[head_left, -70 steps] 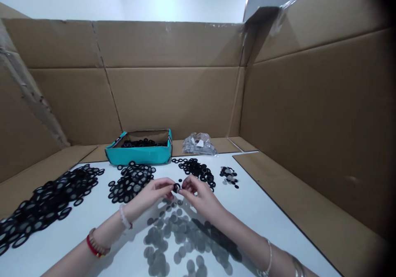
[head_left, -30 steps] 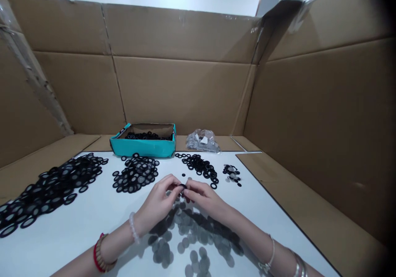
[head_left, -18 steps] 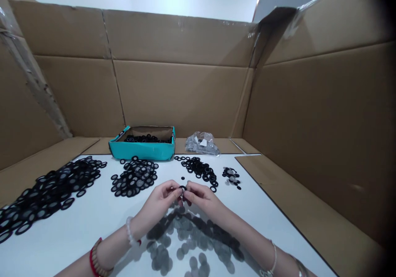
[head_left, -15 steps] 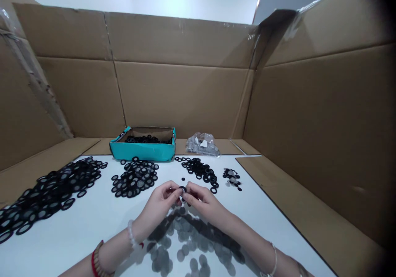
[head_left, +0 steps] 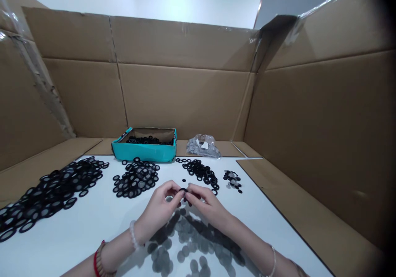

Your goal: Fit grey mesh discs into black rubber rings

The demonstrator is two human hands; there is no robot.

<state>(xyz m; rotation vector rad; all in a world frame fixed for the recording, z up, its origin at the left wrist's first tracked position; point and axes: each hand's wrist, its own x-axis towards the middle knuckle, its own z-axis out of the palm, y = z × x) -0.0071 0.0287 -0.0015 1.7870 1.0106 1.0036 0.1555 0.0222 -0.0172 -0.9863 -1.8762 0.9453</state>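
In the head view, I take the pinched ring as the middle of the clock. The white table has a dark edge running from 2 o'clock down to 5 o'clock, along a flat cardboard strip. Tall cardboard walls enclose the place from 9 o'clock through 12 to 3. White surface for moving shows beside both forearms.

The cardboard is brown, matt and creased, with shiny tape at its corners. At 10 to 11 o'clock is a teal box, open on top, with black rings inside; at 1 o'clock, a wrinkled clear plastic bag. Two heaps of black rings with greyish middles lie toward 9 o'clock, the long heap and the round heap. Thicker black rings lie at 1 to 2 o'clock, and flat grey discs spread at 6 o'clock, partly in shadow.

The left hand and right hand meet, both pinching one small black ring above the table. It looks dark and round, but the fingertips cover part of it.
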